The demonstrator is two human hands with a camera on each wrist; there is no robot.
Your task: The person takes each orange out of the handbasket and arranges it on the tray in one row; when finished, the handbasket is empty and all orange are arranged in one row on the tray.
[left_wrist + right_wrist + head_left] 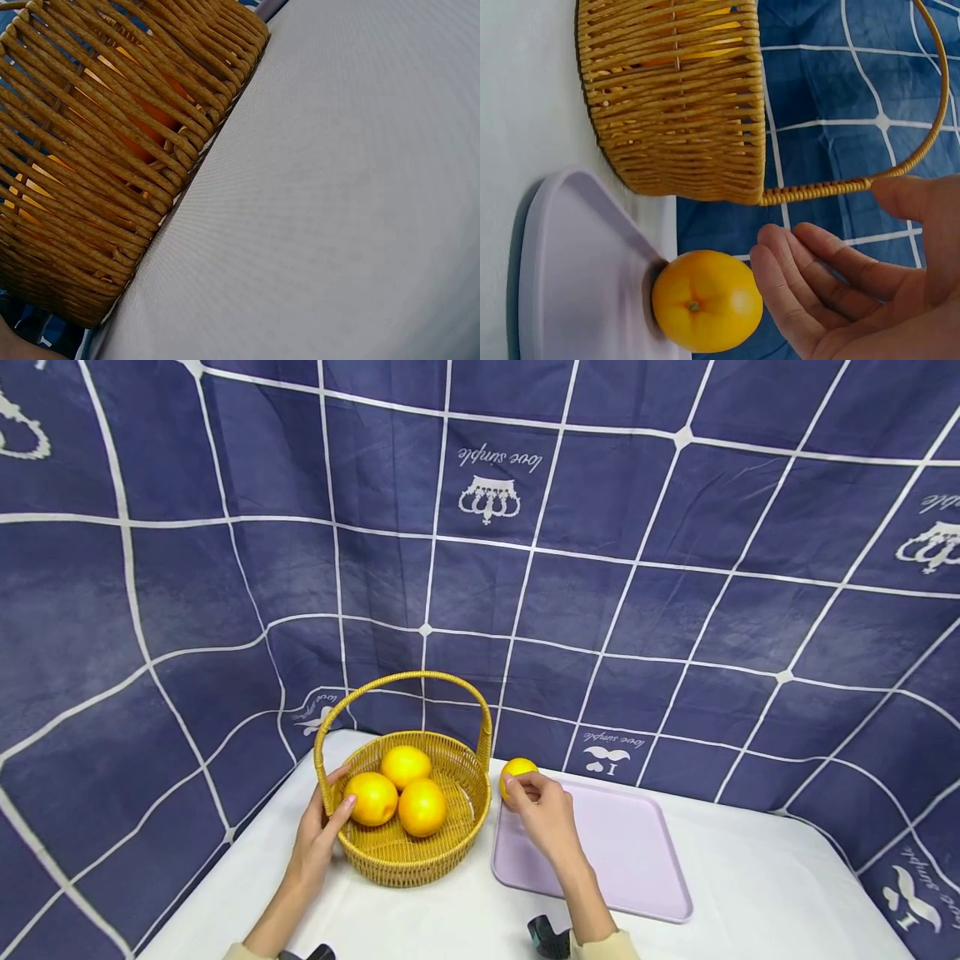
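Observation:
A wicker basket (405, 864) with a tall arched handle stands upright on the table, holding oranges (423, 807). My left hand (313, 835) grips its left side, thumb over the rim beside the handle's base. In the left wrist view, only a bit of skin shows at the lower left corner. Another orange (707, 301) sits at the back left corner of a pale purple tray (615, 843). My right hand (546, 814) is just beside this orange, its fingers loosely bent and apart from the thumb, gripping nothing in the right wrist view.
White cloth (765, 877) covers the table. A dark blue curtain with white grid lines (570, 610) hangs behind and along both sides, close to the basket and the tray. The basket's arched handle (405, 675) rises high above its rim.

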